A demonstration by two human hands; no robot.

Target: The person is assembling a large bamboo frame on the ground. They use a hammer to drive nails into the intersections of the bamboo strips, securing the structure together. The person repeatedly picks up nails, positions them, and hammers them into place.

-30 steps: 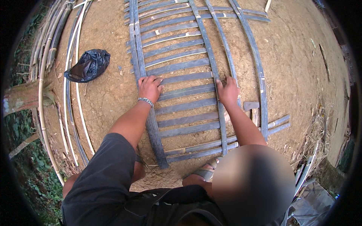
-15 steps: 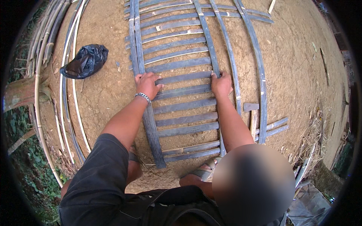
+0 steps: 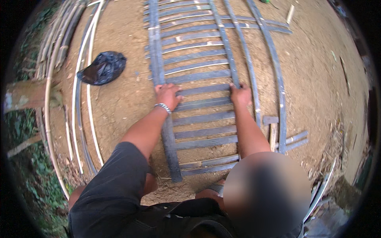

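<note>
While both hands press flat on the woven bamboo panel (image 3: 202, 79), the head view shows the following.

Head view, item by item:

- Left hand (image 3: 167, 95): palm down, fingers spread and loosely curled over the wide dark upright slat (image 3: 158, 59) where a cross slat meets it; not closed round anything. A metal bracelet (image 3: 162, 107) sits at the wrist.
- Right hand (image 3: 240, 95): palm down on a narrower upright slat (image 3: 230, 51), fingertips over the end of the same cross slat (image 3: 204, 89); whether the fingers hook under it I cannot tell.
- Bamboo panel: lying flat on the bare earth ground (image 3: 317, 79) in front of the person, several long uprights crossed by many horizontal slats, its near end just before the knees.

Change against the two earlier pictures: both hands have travelled up the panel, away from the body, by about one cross slat, and the right hand has shifted from a spot near the outer uprights to the narrower one. By my judgement the work is advancing row by row, seating each cross slat.

- Black plastic bag (image 3: 103, 67): on the ground, well left of the panel.
- Loose bamboo strips (image 3: 75, 99): long, pale, lying along the left edge.
- Short offcuts (image 3: 274, 127): beside the panel's right upright.
</note>
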